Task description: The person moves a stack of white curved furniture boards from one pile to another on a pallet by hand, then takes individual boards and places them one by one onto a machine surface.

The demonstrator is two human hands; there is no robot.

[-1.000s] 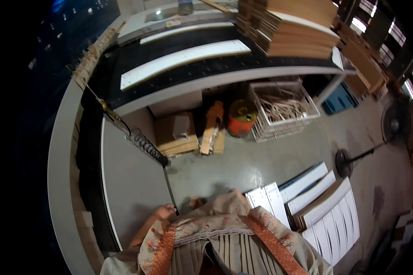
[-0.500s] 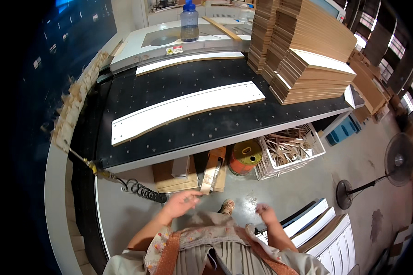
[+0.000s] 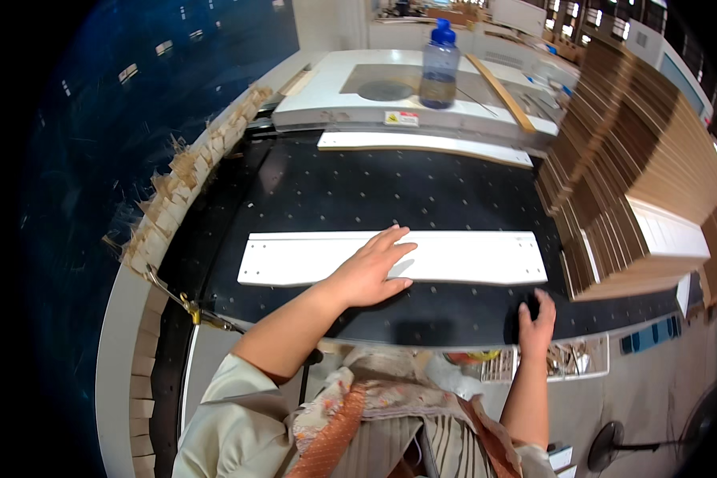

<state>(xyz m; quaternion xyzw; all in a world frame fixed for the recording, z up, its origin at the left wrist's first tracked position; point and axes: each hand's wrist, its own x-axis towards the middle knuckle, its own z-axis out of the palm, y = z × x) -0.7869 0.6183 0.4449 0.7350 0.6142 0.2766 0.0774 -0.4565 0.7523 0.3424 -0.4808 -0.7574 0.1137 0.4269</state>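
A long white board [image 3: 470, 256] with small holes near both ends lies across the black perforated table [image 3: 334, 191]. My left hand [image 3: 371, 269] is over the middle of this board, fingers spread, palm down; whether it presses on the surface I cannot tell. Just off the board's right end, above the near table edge, my right hand [image 3: 538, 320] has thumb and fingers apart with nothing between them. Farther back, a second narrow white board [image 3: 422, 146] rests along the far side of the table.
Tall stacks of brown-edged boards [image 3: 613, 167] stand on the table's right. A blue-capped bottle [image 3: 440, 68] and a wooden strip [image 3: 502, 94] sit on the white machine top behind. An air gun [image 3: 190, 307] is at the left edge. A crate [image 3: 585, 356] shows below, a fan [image 3: 609, 446] lower right.
Both hands have risen from beside my body to the table, the left reaching over the board. The view has shifted closer to the table, and the near board now appears straighter across.
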